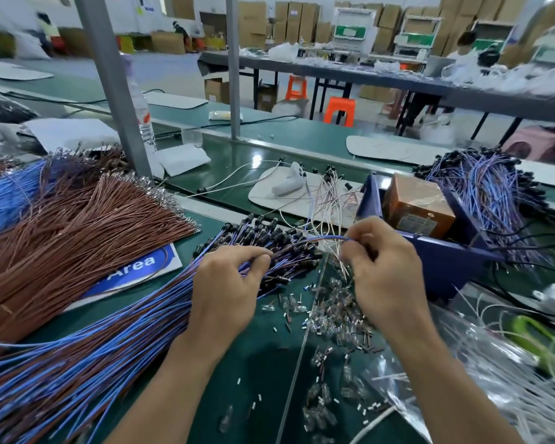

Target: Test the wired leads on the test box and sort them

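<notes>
One lead [321, 239] is arching between two hands at centre frame.
The right hand [385, 270] is pinching the blue wire's end, while the left hand [228, 283] is curling its fingers around the leads [109, 341]. These are fanning from lower left to centre, their blue and brown wires ending in black caps. Neighbouring caps are crowding the chosen one, so a pull is risking a tangle or dragged extras. A snagged wire could also scatter the clear plugs [334, 309] lying just below.
</notes>
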Demonstrator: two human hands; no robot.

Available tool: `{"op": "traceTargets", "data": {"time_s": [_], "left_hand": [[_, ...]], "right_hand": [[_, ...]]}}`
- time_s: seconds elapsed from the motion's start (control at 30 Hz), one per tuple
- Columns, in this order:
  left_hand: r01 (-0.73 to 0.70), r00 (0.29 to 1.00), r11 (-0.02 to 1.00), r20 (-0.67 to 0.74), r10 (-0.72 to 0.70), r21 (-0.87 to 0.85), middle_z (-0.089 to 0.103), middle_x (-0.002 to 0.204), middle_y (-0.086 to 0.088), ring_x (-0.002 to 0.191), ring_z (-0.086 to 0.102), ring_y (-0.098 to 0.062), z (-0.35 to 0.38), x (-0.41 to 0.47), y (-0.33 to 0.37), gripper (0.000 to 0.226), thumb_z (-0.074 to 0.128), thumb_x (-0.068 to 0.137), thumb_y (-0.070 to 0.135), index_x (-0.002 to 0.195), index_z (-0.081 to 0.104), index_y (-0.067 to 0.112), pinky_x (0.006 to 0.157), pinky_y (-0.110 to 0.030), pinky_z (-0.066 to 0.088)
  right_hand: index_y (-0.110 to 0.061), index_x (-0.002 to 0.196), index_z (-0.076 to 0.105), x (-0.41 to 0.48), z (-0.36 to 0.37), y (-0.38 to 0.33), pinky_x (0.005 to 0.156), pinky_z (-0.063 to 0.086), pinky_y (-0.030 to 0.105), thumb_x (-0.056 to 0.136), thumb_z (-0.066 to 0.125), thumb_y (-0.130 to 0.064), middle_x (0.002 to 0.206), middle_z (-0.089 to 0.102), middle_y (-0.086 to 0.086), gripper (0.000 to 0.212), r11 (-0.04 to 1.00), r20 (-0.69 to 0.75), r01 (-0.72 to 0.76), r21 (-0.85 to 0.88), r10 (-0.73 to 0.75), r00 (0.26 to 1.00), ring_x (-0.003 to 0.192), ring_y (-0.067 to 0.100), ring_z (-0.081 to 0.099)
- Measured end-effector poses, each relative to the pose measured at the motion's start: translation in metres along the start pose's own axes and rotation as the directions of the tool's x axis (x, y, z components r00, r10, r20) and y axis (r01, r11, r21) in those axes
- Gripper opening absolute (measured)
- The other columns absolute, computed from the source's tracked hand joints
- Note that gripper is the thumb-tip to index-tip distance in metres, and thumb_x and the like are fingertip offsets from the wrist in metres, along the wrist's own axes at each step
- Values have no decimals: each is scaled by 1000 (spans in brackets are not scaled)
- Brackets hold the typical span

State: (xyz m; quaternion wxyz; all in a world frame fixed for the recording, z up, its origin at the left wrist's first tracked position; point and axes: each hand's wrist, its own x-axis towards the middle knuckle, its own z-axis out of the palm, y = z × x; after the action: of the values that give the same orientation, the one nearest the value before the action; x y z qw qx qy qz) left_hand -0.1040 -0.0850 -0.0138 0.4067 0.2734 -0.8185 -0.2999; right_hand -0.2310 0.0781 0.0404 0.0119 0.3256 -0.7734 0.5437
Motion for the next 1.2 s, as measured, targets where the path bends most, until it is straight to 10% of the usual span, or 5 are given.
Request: {"op": "traceTargets", "data": {"time_s": [0.3,0.47,0.67,1.0,1.2], "left_hand": [[35,998,988,62,-26,-151,71,90,23,93,63,10,1,-3,3,11,75,93,27,94,79,38,76,-2,43],[-136,983,990,124,138,-26,69,88,24,89,57,-4,12,-12,11,11,71,95,29,100,80,31,83,-29,50],[-323,935,942,187,302,90,77,90,13,86,63,-14,17,-17,14,21,65,92,32,100,81,21,90,-33,44],[-319,943,943,135,305,95,76,90,9,84,57,-14,19,-19,18,17,62,94,26,97,78,19,83,-24,38],[-290,954,948,125,274,133,72,80,10,77,46,-5,21,-21,17,10,68,93,23,94,78,21,75,-22,37]], "right_hand": [[-21,121,71,-23,-80,8,52,52,31,91,72,-18,85,72,24,30,781,635,-456,427,101,766,59,27,66],[-16,123,73,-31,-76,15,70,58,27,82,67,8,118,73,17,47,654,562,-449,608,45,826,89,22,74],[-37,100,80,-39,-53,17,61,47,26,76,88,-18,70,65,-7,32,968,100,-189,167,175,980,62,10,54],[-68,149,16,-60,-40,25,115,19,16,75,76,6,153,22,-42,121,843,456,295,-449,-68,887,141,-15,20],[-38,87,82,-65,-38,19,110,41,35,73,90,-23,126,69,-20,22,991,356,130,39,-135,925,133,2,51]]}}
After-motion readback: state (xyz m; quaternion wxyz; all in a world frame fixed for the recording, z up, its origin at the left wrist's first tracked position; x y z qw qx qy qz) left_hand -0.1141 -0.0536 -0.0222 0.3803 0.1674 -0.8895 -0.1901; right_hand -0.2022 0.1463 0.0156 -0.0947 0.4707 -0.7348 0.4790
